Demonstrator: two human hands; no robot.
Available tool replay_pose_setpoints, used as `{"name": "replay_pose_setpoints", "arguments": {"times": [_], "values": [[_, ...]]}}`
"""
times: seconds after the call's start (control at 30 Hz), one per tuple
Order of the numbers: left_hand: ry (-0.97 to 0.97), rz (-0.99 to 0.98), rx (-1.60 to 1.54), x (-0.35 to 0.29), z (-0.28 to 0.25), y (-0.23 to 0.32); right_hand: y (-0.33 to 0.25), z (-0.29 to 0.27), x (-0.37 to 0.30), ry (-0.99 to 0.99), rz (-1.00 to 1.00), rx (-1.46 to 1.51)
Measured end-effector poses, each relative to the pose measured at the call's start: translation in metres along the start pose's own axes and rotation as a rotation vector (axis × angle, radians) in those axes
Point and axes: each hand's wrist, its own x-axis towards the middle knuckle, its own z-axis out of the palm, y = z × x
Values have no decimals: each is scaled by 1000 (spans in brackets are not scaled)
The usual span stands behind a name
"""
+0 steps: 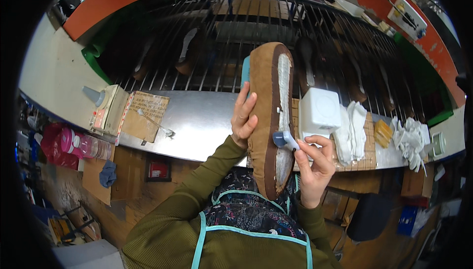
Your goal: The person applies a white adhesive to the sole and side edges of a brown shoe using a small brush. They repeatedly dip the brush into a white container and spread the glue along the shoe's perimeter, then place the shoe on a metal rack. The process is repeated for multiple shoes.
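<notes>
A brown suede shoe upper (262, 116), shaped round a form, stands upright in front of me with its underside turned to the right. A whitish strip runs along the middle of that underside, inside a darker brown border. My left hand (243, 116) grips the shoe from its left side; part of the fingers is hidden behind it. In my right hand (315, 163), thumb and fingers pinch a small applicator (282, 139) with a blue-grey head and pale handle. Its head touches the underside below the middle. Something light blue (245, 69) shows behind the shoe's upper left edge.
Beyond the metal bench (197, 121) runs a rack of metal rods (221, 37) carrying several shoes. Right of the shoe stand a white container (319, 111), white gloves (351, 131) and a yellow block (383, 133). At left lie cardboard (148, 116), a small brush (156, 123) and a pink-capped bottle (86, 144).
</notes>
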Motion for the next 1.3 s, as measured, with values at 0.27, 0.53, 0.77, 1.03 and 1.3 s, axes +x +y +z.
{"name": "replay_pose_setpoints", "arguments": {"times": [0.27, 0.53, 0.77, 1.03, 1.3], "values": [[-149, -100, -105, -11, -18, 14, 5, 22, 40, 23, -55, 25], [-37, -138, -306, -3, -18, 26, 1, 24, 89, 56, -222, -22], [-44, -48, -219, 6, -17, 30, 3, 9, 108, 5, -409, -111], [-87, 164, 55, 24, -14, 36, 9, -12, 89, -179, -326, -49], [-43, 348, 176, 43, -9, 29, 12, -23, 70, -249, -260, -41]]}}
